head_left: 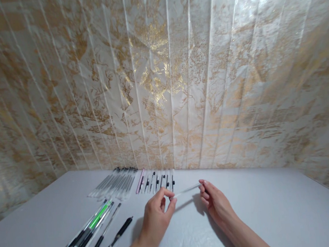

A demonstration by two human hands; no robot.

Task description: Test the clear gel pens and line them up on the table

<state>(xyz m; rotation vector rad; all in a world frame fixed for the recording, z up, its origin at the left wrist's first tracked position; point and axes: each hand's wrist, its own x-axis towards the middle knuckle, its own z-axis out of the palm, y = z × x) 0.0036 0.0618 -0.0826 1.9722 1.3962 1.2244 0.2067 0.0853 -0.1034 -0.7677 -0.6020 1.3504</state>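
A thin, pale, see-through tube like a pen refill (187, 190) is stretched between my two hands, just above the table. My left hand (157, 215) pinches its left end between thumb and forefinger. The right end sits in the closed fingertips of my right hand (216, 200), where a dark bit shows. Behind my left hand lies a row of clear pen parts with black pieces (156, 182), a pink one (140, 181) at its left end.
Further left, several thin grey refills (114, 183) with dark ends lie side by side. Pens, mostly black, form a pile (77, 244) at the front left, with a bright green one (99, 215) among them. A black pen (112, 242) lies nearest my left forearm. A gold-patterned curtain (159, 80) hangs behind the white table (266, 207).
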